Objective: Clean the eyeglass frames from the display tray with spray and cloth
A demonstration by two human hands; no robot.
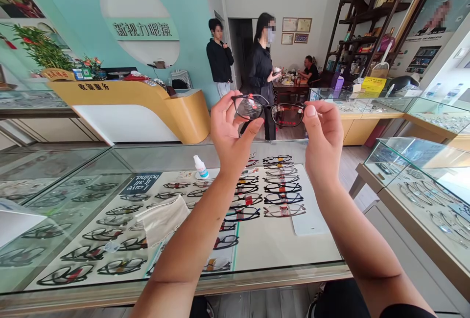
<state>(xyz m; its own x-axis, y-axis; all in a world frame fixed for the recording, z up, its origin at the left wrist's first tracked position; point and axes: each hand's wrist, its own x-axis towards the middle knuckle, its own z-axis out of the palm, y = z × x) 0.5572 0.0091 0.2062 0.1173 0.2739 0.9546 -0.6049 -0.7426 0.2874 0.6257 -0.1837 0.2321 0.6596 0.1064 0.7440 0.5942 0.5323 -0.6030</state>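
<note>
A pair of dark-framed eyeglasses (267, 107) is raised in front of me, above the glass display counter (264, 259). My left hand (233, 124) grips the frame at its left end, fingers behind and thumb below the lens. At the opposite end, my right hand (325, 134) pinches the frame between thumb and fingers. Red marking shows on the right lens. Below my hands, several eyeglasses (282, 186) lie in columns. A pale cleaning cloth (163, 217) and a white spray bottle (200, 167) rest on the counter, left of my left forearm.
More glass showcases (429, 200) with frames stand on the right. A yellow and white reception desk (139, 112) is at the back left. One person in black (262, 63) stands beyond the counter, another person (220, 58) by the doorway, and a third sits at a table.
</note>
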